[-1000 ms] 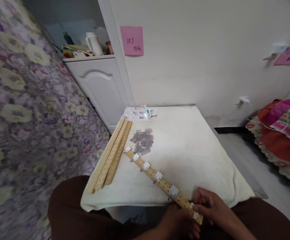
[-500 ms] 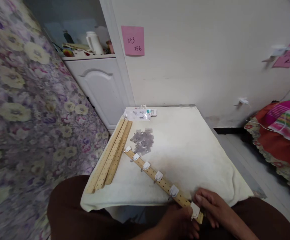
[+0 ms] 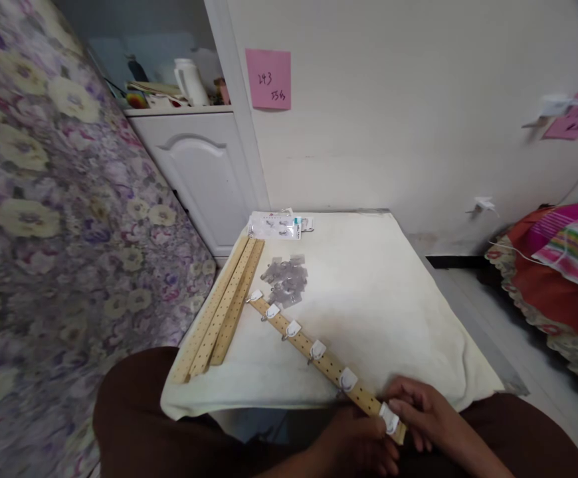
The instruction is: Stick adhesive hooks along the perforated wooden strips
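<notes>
A narrow wooden strip with rows of holes [image 3: 305, 345] slants across the table's near part, its near end past the edge over my lap. Several small white cards, each with a metal ring-like piece, sit spaced along it. My left hand [image 3: 356, 441] is closed around the strip's near end from below, thumb by the last white card [image 3: 388, 418]. At that same card my right hand [image 3: 431, 415] is closed, its thumb and fingertips pinching at the card's upper edge. Its lower fingers are partly hidden.
Several similar perforated wooden strips [image 3: 219, 309] lie along the table's left side. Behind the held strip is a pile of small clear packets [image 3: 286, 282]. Printed packaging [image 3: 275, 227] lies at the back. A pale cloth [image 3: 383, 279] covers the table; a floral curtain [image 3: 70, 265] hangs left.
My right hand's thumb and fingers have shifted slightly left, closer onto the last white card. The left hand and the strip stay almost where they were.
</notes>
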Motion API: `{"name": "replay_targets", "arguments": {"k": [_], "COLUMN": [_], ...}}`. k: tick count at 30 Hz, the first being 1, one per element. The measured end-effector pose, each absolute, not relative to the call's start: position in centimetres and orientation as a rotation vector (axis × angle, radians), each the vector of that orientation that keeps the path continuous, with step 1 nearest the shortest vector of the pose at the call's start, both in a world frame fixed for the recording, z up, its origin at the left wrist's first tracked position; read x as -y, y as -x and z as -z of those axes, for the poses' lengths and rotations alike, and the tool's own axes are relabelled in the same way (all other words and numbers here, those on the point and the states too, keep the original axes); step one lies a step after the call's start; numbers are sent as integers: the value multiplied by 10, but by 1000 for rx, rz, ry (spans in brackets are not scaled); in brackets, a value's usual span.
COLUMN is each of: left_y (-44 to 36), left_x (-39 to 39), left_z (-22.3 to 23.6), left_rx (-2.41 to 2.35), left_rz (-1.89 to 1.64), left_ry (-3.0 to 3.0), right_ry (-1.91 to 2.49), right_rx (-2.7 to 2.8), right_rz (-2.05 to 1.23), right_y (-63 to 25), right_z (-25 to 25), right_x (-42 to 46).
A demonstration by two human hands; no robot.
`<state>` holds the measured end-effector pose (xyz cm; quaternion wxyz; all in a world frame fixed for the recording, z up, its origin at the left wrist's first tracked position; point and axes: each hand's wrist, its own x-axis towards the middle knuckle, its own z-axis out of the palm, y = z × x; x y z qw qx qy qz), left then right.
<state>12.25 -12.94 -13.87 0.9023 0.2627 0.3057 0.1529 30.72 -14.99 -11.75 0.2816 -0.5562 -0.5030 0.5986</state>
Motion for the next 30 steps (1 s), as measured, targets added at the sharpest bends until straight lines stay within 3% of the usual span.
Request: {"name": "replay_targets", "arguments": {"k": [30], "left_y": [-130], "left_x": [129], "left_z": [138], "left_rx": [-741], "left_rz": [-371], "left_ry": [-673], "right_ry": [1562], "right_rx": [1348], "right_rz": [-1490], "right_y": [-300], "right_z": [117], "right_x": [149]}}
